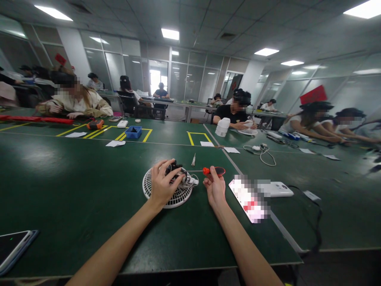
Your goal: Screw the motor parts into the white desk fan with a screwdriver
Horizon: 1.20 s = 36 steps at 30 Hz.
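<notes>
A white round fan grille (pixel 166 196) lies flat on the green table (pixel 74 190) in front of me. On top of it sits a small black motor part with wires (pixel 178 172). My left hand (pixel 163 183) is closed over that black part, fingers curled round it. My right hand (pixel 214 186) is just to the right of the grille, gripping a screwdriver with a red and black handle (pixel 214 171), whose thin shaft points left toward the motor. A small loose metal piece (pixel 193 159) rests on the table just beyond.
A phone (pixel 248 198) and a white device with a black cable (pixel 278 189) lie to my right. Another phone (pixel 13 248) is at the near left edge. Farther off are a blue tray (pixel 133 132), paper slips, a white cable (pixel 263 153) and several seated people.
</notes>
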Available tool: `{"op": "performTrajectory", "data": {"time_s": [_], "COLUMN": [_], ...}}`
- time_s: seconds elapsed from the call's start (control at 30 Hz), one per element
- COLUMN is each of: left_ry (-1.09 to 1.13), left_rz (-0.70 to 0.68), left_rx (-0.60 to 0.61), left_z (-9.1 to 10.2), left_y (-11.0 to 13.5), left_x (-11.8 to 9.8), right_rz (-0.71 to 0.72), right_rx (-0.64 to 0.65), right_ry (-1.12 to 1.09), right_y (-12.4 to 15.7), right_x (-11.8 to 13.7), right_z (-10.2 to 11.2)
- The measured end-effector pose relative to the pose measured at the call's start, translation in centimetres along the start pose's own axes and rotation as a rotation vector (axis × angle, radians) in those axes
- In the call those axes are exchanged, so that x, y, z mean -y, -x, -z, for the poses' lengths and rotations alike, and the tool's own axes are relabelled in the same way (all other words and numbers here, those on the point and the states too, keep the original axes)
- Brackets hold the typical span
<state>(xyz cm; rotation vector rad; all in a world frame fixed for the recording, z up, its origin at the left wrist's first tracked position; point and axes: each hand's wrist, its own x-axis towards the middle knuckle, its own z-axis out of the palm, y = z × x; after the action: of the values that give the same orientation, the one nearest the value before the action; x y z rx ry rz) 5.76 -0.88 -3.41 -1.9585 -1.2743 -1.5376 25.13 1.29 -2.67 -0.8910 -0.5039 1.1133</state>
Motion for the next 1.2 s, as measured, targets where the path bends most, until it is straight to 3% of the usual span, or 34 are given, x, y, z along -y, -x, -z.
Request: {"op": "performTrajectory", "data": {"time_s": [0.17, 0.3, 1.2], "left_ry": [0.029, 0.060, -0.004], "left_rz": [-0.089, -0.075, -0.124], "left_rx": [-0.080, -0.109, -0.080], "left_z": [-0.18, -0.10, -0.06], "left_y": [-0.04, -0.16, -0.05], "left_x": [0.14, 0.16, 0.48], "right_rz": [0.014, 0.017, 0.115], "right_rx": [0.005, -0.034, -0.079], "right_ry": [-0.025, -0.048, 0.036], "right_y": [-0.02, -0.29, -0.44], "right_x": [0.01, 0.24, 0.25], "right_z": [0.04, 0.28, 0.32]}}
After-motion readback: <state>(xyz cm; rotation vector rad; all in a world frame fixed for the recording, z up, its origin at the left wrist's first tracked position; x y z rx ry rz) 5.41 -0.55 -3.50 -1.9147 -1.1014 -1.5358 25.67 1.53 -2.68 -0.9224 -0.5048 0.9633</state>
